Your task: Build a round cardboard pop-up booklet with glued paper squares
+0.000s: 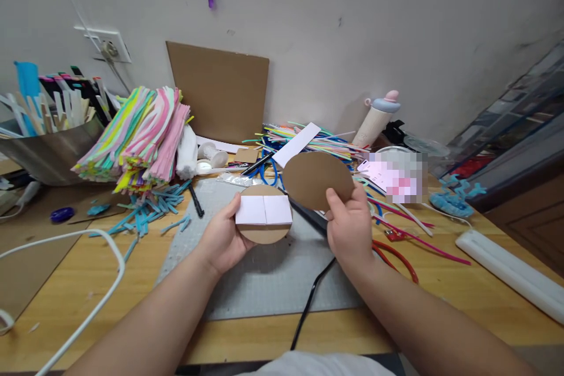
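My left hand [222,238] grips a round brown cardboard disc [264,234] by its left edge, above the grey cutting mat [268,279]. Two white paper rectangles [263,210] lie side by side across the disc's face. My right hand [349,226] pinches a second, plain brown cardboard disc [316,179] at its lower right edge and holds it tilted, just right of and slightly behind the first disc. The two discs are close but apart.
A thick bundle of pastel pipe cleaners [136,138] lies at the left, cut blue bits [150,211] below it. Cardboard sheet [220,91] leans on the wall. Loose coloured pipe cleaners [317,141], a bottle [376,117], a black cable [308,305], a white cable [88,299] and a black marker [196,200] lie about.
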A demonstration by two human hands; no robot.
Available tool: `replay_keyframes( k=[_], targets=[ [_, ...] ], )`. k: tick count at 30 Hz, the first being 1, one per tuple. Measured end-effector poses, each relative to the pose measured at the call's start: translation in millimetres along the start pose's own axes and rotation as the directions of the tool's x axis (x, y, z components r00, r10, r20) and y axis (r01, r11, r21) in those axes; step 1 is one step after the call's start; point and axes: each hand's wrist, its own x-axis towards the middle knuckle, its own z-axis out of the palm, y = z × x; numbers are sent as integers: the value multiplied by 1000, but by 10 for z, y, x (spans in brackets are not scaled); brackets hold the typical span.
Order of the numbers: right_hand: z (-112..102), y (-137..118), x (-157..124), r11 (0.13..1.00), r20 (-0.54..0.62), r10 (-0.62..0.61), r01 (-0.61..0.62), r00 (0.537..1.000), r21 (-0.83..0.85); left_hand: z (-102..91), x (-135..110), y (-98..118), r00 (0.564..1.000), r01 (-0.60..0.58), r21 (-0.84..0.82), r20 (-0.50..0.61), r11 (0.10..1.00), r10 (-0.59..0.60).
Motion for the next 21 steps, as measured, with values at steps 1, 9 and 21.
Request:
replay_keyframes(
  k=[1,9,21],
  targets=[
    [-25,-38,-7,990,61,-117,121,991,-70,-2,-1,4,1000,15,4,-6,1000,-15],
    [-45,-137,-111,732,896,-98,641,433,-230,1,-38,-39,997,-76,153,-8,985,78],
    [79,131,-73,931,499,337,-360,798,-53,-94,37,-96,905,-417,593,204,689,373]
  ],
)
